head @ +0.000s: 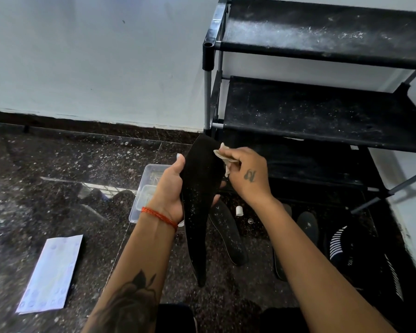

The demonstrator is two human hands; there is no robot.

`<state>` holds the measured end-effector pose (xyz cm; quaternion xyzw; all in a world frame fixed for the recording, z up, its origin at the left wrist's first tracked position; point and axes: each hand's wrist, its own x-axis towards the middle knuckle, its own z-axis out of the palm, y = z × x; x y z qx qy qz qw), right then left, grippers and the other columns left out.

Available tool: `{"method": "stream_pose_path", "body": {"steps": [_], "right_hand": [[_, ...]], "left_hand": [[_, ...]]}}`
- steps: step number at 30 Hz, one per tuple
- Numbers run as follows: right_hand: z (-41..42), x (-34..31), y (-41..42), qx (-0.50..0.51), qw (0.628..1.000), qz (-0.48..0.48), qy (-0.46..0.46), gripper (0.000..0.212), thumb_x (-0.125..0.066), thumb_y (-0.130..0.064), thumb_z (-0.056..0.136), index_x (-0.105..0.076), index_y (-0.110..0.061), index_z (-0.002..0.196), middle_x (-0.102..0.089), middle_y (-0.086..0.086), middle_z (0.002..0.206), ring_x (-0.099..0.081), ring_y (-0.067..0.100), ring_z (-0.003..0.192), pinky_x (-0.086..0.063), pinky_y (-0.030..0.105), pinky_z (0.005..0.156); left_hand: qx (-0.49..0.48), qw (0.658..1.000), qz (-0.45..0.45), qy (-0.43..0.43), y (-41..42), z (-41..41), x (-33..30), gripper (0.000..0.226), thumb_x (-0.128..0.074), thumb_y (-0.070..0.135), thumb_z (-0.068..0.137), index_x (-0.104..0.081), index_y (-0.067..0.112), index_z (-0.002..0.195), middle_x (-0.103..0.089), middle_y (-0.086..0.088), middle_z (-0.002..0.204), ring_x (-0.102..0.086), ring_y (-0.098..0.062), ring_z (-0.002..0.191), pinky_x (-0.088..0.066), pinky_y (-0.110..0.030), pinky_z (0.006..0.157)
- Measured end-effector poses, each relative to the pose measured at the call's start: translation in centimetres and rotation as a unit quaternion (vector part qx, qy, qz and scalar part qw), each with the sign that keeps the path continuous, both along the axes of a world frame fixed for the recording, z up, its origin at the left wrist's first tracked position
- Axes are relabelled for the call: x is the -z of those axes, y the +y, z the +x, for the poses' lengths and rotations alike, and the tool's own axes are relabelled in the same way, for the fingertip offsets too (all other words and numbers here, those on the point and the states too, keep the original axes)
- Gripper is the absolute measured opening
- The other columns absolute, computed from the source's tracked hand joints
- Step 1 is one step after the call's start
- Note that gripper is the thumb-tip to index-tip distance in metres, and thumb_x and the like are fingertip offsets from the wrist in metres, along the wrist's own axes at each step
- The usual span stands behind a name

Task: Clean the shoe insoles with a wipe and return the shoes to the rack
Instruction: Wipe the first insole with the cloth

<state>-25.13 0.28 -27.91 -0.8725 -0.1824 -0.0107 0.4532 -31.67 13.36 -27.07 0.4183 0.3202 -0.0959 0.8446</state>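
Left hand (169,192): grips black insole (199,207) upright, left of rack (322,114).
Right hand (246,175): pinches crumpled wipe (223,156) (soiled) against insole's top.

A corner of a home, likely an entryway or utility nook, seen at floor level. A black fabric-shelved shoe rack (322,111) on thin metal poles stands against a pale painted wall (94,56), its tiers dusty with lint. The floor (46,176) is dark speckled polished stone with a matching skirting strip. Black insoles (228,234) and a striped black shoe (353,251) lie beneath the rack, near a clear plastic container (145,186) and a flat white packet (52,272) left on the floor.
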Motion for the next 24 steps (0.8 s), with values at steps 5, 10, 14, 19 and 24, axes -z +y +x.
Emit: {"method": "stream_pose_path", "body": {"steps": [5,10,14,19,24], "right_hand": [[-0.1,-0.8,-0.5,-0.054,0.995,-0.029,0.079,0.03,-0.058,0.006,0.077,-0.076,-0.014,0.09,-0.071,-0.003,0.091,-0.059,0.001,0.08,-0.04,-0.001,0.065],[0.3,-1.9,-1.1,-0.051,0.985,0.053,0.158,0.035,-0.056,0.009,0.073,-0.076,-0.018,0.08,-0.072,-0.008,0.082,-0.063,0.001,0.08,-0.045,0.002,0.063],[-0.1,-1.4,-0.5,-0.017,0.991,0.094,0.09,0.027,-0.066,0.0,0.079,-0.074,-0.019,0.096,-0.067,-0.015,0.091,-0.059,-0.01,0.081,-0.043,0.0,0.073],[-1.4,-1.3,0.8,-0.136,0.987,0.035,0.082,0.024,-0.069,0.001,0.075,-0.076,-0.016,0.091,-0.07,-0.003,0.089,-0.064,0.007,0.082,-0.046,0.005,0.07],[-0.1,-1.4,-1.2,-0.133,0.985,-0.05,0.102,0.032,-0.062,0.009,0.068,-0.076,-0.019,0.073,-0.071,-0.005,0.081,-0.064,0.008,0.08,-0.051,0.016,0.07]], "left_hand": [[-0.018,1.0,-0.014,-0.004,0.4,0.0,0.1,0.069,-0.02,0.062,0.095,-0.064,0.011,0.106,-0.069,-0.016,0.105,-0.063,-0.034,0.1,-0.048,-0.044,0.079],[-0.033,0.999,-0.015,-0.001,0.4,0.0,-0.1,0.067,-0.021,0.061,0.096,-0.065,0.011,0.101,-0.072,-0.015,0.092,-0.063,-0.033,0.089,-0.046,-0.046,0.08],[-0.023,0.999,-0.024,0.002,0.1,0.0,-0.1,0.068,-0.021,0.062,0.095,-0.066,0.011,0.1,-0.072,-0.015,0.092,-0.063,-0.032,0.09,-0.045,-0.047,0.083],[-0.034,0.999,-0.041,-0.005,0.0,0.0,-0.3,0.067,-0.021,0.06,0.096,-0.064,0.009,0.1,-0.068,-0.016,0.09,-0.06,-0.03,0.082,-0.045,-0.043,0.079],[-0.037,0.999,-0.018,-0.012,0.4,-0.1,-0.3,0.067,-0.02,0.06,0.097,-0.065,0.01,0.096,-0.073,-0.014,0.084,-0.068,-0.03,0.075,-0.054,-0.041,0.07]]}}
